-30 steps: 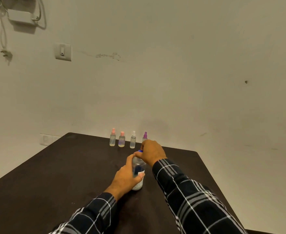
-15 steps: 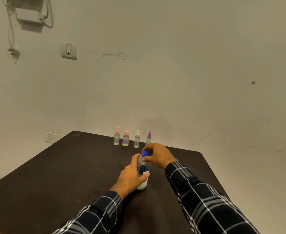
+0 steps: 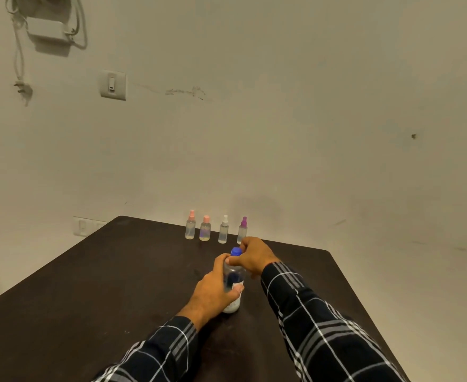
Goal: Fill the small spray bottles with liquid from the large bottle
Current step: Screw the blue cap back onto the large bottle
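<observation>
Head view: two hands meet at one bottle, low in the middle of the frame.
Large bottle: the large bottle (image 3: 233,279) stands upright on the dark table (image 3: 89,285). It is see-through, with a white label low down.
Left hand: the left hand (image 3: 213,293) is wrapped round the bottle's body. The fingers curl round its far side and the thumb lies across the label on the near side.
Right hand: the right hand (image 3: 254,257) is at the top of the bottle. Its fingers curl round the blue cap (image 3: 236,251), and the thumb presses just under the cap.
Blue cap: it sits on the bottle's top.
Small spray bottles: the four small spray bottles (image 3: 223,232) stand upright in a row near the table's far edge, just above the hands in the frame. They stand side by side. Their tops, left to right, are pink, peach, white and purple.
Purple-top bottle: the purple-top bottle (image 3: 242,231) is just behind the right hand.
Sleeves: dark checked sleeves (image 3: 323,326) fill the bottom of the frame.
Wall: a light switch (image 3: 112,84) is in the upper left.
</observation>
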